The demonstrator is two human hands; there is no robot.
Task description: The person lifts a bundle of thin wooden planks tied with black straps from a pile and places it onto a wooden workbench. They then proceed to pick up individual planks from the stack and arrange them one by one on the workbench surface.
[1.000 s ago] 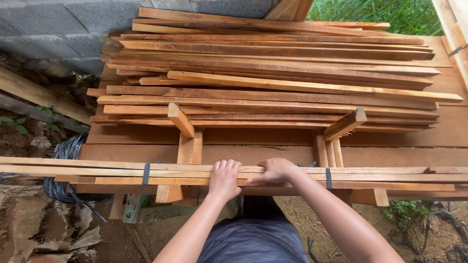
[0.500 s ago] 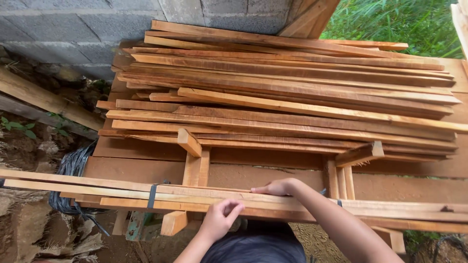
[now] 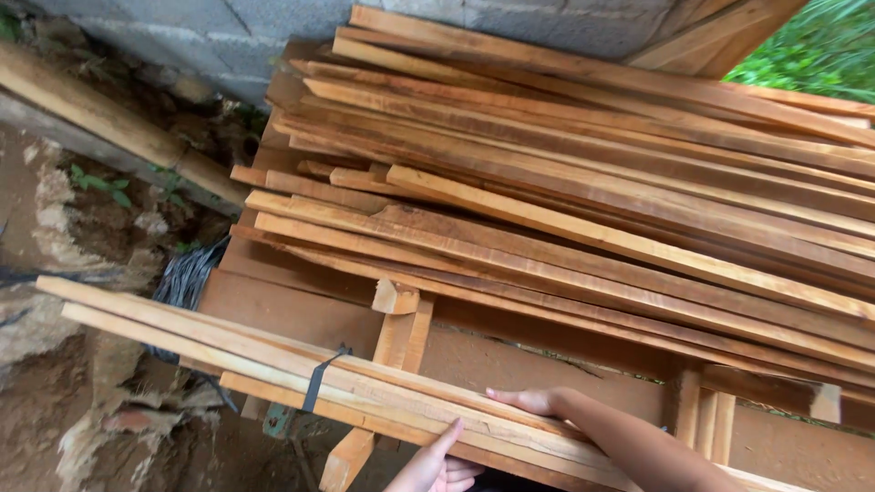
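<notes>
A lot is cut off here. The left hand [image 3: 436,466] only pokes in at the bottom edge, so you get fingers and part of the palm and nothing of the wrist. It's under the near edge of the strapped bundle of thin wooden strips [image 3: 273,364], with one finger reaching up against the side of the bundle; can't tell if it's actually closed around anything. The right hand [image 3: 527,400] lies flat on top of the same bundle with the fingers stretched out, pressing down rather than gripping. Its forearm runs off the bottom right.

The bundle lies slanted across the lower part of the view, from the left side down toward the bottom right, where it gets cut off by the frame and the arm. I count one black strap [image 3: 319,380] around it; if there's a second, it's hidden. How many strips are in the bundle is hard to say, since they're stacked tight.

Behind it there's a big pile of long planks [image 3: 583,191], way too many and too overlapped to count, lying on a wooden bench [image 3: 301,310] with short upright blocks sticking up. Two blocks are clear, one near the middle [image 3: 396,297] and one at the right [image 3: 820,399].

Around that: a grey block wall [image 3: 237,32] up top, a thick log [image 3: 100,114] at the left, a coil of grey wire [image 3: 187,278] half hidden beside the bench, and dirt and rubble [image 3: 64,401].
</notes>
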